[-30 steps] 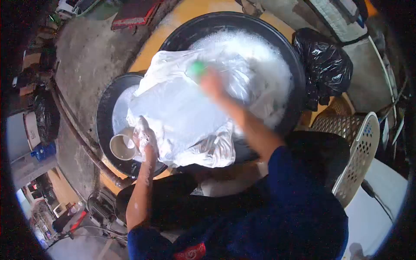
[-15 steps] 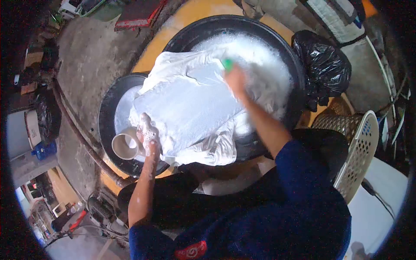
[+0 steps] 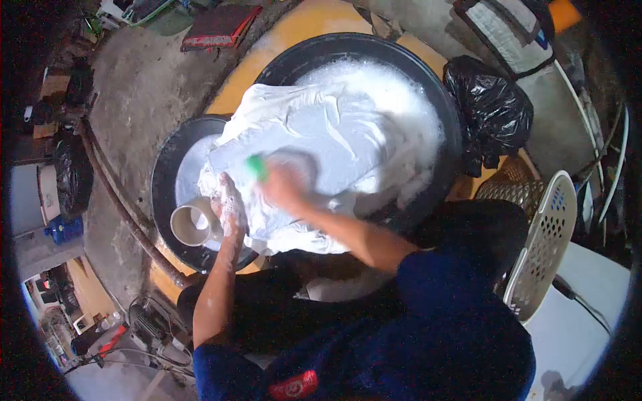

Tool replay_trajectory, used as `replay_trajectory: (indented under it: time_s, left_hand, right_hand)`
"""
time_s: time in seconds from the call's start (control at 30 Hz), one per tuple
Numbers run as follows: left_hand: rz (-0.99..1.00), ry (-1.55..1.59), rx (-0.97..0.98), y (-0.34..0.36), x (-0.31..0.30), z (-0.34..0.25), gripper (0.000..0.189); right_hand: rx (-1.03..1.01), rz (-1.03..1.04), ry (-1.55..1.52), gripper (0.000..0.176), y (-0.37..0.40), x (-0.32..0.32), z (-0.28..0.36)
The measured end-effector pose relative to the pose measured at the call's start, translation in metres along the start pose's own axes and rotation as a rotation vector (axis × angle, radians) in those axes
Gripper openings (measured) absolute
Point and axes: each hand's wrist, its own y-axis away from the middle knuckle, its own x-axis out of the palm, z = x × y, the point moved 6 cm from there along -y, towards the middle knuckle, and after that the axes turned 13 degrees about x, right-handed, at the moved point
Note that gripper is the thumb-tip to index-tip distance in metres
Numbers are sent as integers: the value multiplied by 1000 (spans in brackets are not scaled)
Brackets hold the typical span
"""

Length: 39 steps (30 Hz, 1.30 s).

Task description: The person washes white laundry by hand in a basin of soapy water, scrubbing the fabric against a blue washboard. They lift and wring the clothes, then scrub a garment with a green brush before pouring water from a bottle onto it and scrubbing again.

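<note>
A wet white cloth (image 3: 321, 140) lies spread over a large black tub (image 3: 449, 134) full of suds. My right hand (image 3: 284, 188), blurred by motion, is closed around a green brush (image 3: 255, 167) on the cloth's left part. My left hand (image 3: 227, 204), covered in foam, presses on the cloth's lower left edge; its fingers point up, and what they grip, if anything, is hard to make out. Beside it, a beige cup (image 3: 190, 224) rests at the smaller black tub (image 3: 162, 167), which holds soapy water.
A black plastic bag (image 3: 491, 107) stands right of the large tub. Near my right side is a beige perforated basket (image 3: 545, 247). A dark hose (image 3: 124, 207) runs along the floor at the left, and a red-edged object (image 3: 221, 28) lies at the top.
My right hand has swept the green brush down and left across the cloth, from its upper right part. The cloth's right side has shifted and wrinkled. My left hand has hardly moved.
</note>
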Motion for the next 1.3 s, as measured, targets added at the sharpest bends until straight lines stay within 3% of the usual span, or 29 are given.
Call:
replay_trajectory:
  time_s: [0.03,0.1,0.13,0.2,0.3,0.33,0.37,0.4,0.47,0.5,0.53,0.6,0.7,0.73,0.77,0.8,0.87,0.9,0.93,0.97,1.0,1.1,1.13,1.17,1.27,1.3]
  left_hand:
    - [-1,-5,-6,3,-3,0,23]
    - [30,-47,27,5,-2,-8,22]
    - [25,-104,-26,3,-5,-1,30]
    - [-11,-138,94,-11,-13,21,36]
    - [84,-215,16,-15,-14,30,42]
    - [111,-199,-9,-14,-11,28,43]
    - [137,-184,-33,-12,-9,27,44]
    - [135,-133,-22,-5,-12,23,43]
    - [136,-17,24,-6,-7,11,40]
    - [75,-157,-7,-6,-11,15,36]
    - [9,-288,-31,-11,-11,19,33]
    - [-45,-430,-50,-11,-19,19,28]
    - [-9,-422,-12,-7,-14,4,25]
    - [2,-413,4,-8,-9,-1,25]
    - [18,-420,6,-3,-10,0,24]
    - [58,-368,40,3,-13,2,32]
    - [134,-236,144,-6,-6,-2,47]
    - [141,-279,106,-4,-6,-4,40]
    - [147,-319,70,-1,-2,-10,34]
    - [152,-368,27,2,-5,-12,27]
    - [145,-287,29,-4,-9,-4,28]
    - [99,-187,-33,-16,-15,17,32]
    - [63,-249,-98,-14,-12,12,34]
    - [31,-324,-176,-6,-13,13,36]
    - [-81,-68,-46,-3,-9,9,36]
    - [-47,-67,-23,-2,-3,5,34]
  right_hand:
    - [41,213,-171,29,15,12,26]
    - [68,197,-236,27,12,-4,14]
    - [-37,-227,-110,25,-5,-26,-39]
    - [449,-135,67,28,-44,-81,-146]
    - [266,-141,53,26,-43,-63,-136]
    - [78,-98,44,25,-16,-45,-70]
    - [-34,-205,80,26,20,-35,0]
    - [138,477,-55,31,38,-6,42]
    - [68,206,-156,31,31,-9,26]
    - [40,77,-204,31,33,-10,10]
    - [148,-109,-106,27,6,-34,-38]
    - [476,-84,22,22,-31,-79,-148]
    - [313,-229,-9,27,-21,-77,-123]
    - [86,-236,90,29,4,-65,-54]
    - [114,-2,79,29,29,-26,-3]
    - [147,607,-69,29,54,7,41]
    - [149,361,-124,28,36,-9,30]
    - [156,248,-148,27,30,-18,14]
    - [127,-143,-122,25,4,-26,-44]
    - [298,27,-149,23,-27,-39,-103]
    - [163,-271,1,21,-41,-81,-122]
    - [271,-36,-94,19,-37,-58,-91]
    - [1,-102,21,28,-18,-21,-49]
    - [-6,-55,8,28,12,-5,16]
    - [34,309,-149,32,13,-4,51]
    - [-18,97,-145,30,-15,-12,5]
